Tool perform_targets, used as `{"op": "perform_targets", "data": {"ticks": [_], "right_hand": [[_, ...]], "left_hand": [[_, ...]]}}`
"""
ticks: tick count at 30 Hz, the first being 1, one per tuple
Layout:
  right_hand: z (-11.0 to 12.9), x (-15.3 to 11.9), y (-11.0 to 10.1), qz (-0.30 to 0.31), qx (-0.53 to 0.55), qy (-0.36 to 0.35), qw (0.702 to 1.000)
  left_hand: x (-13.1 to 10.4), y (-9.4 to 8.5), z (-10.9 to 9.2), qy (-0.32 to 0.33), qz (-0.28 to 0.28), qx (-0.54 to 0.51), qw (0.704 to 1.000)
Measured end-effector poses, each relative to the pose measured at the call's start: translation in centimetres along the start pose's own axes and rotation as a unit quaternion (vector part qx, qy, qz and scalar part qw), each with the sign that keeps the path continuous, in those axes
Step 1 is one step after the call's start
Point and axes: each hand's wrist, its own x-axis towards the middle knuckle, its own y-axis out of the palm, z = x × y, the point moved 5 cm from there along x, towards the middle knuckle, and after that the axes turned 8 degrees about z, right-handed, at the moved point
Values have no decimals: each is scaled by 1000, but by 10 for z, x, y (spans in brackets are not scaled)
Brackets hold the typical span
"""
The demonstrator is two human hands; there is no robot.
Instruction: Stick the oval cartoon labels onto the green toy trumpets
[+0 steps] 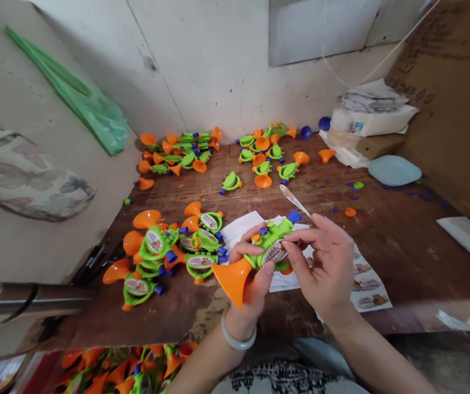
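Note:
A green toy trumpet (265, 249) with an orange bell and a blue mouthpiece is wrapped in the fingers of my left hand (251, 279). On its oval face lies a printed sticker. My right hand (323, 262) touches the right edge of that sticker with thumb and index finger. A second, curled oval sticker (294, 201) sticks up from between other fingers of the same hand. Under the hands are white paper sheets, and a sheet of printed stickers (368, 282) lies to the right.
Stickered trumpets (155, 241) are heaped at the left, with unstickered ones (185, 153) along the wall. A steel flask (33, 301) is at the left edge. A blue dish (395, 170) and stacked packets (372, 117) sit at the right. More trumpets (120, 369) show below the table edge.

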Motion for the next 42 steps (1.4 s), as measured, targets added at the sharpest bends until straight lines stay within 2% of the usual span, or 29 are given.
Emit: {"op": "perform_targets", "data": {"ticks": [5, 8, 9, 10, 11, 13, 14, 15, 17, 19, 20, 22, 24, 26, 28, 30, 34, 38, 42], "right_hand": [[-2, 1, -3, -5, -86, -27, 996], [-16, 3, -17, -81, -197, -24, 977], [-22, 4, -21, -102, -204, -11, 974], [-29, 5, -22, -101, -178, 7, 979], [-36, 5, -21, -73, -123, 30, 989], [-47, 6, -11, 20, 17, 81, 996], [-50, 5, -7, 46, 66, 99, 992], [-52, 4, -8, 39, 84, 106, 990], [-54, 2, -17, -44, 42, 89, 994], [-51, -2, -25, -107, -27, 46, 993], [-48, -4, -25, -98, -45, 28, 994], [-42, -9, -15, -5, -31, 23, 999], [-34, -17, -3, 109, 29, 43, 993], [-25, -23, 3, 165, 121, 67, 976], [-22, -22, 1, 153, 218, 90, 960], [-29, -18, -3, 111, 277, 131, 945], [-49, -11, -13, 36, 237, 228, 944], [-49, -5, -12, 67, 191, 241, 949], [-43, -2, -11, 85, 174, 239, 952]], "left_hand": [[0, 0, -3, 26, -5, 1, 1000], [1, 5, -6, -3, -6, -51, 999], [2, 7, -7, -21, -4, -72, 997], [3, 10, -6, -40, -1, -91, 995], [5, 12, -5, -59, 1, -108, 992], [7, 15, 1, -96, -15, -136, 986], [8, 15, 6, -114, -30, -144, 983], [7, 14, 11, -137, -44, -145, 979], [4, 13, 23, -198, -55, -120, 971], [-1, 13, 30, -239, -30, -73, 968], [-3, 13, 30, -236, -10, -49, 971], [-4, 13, 25, -192, 35, -10, 981], [-3, 12, 19, -156, 78, 6, 985], [0, 8, 17, -145, 92, 15, 985], [2, 0, 15, -134, 77, 33, 987], [4, -7, 15, -126, 60, 41, 989], [3, -9, 18, -157, 60, -30, 985], [2, -7, 13, -182, 51, -66, 980], [2, -6, 7, -168, 73, -48, 982]]}}
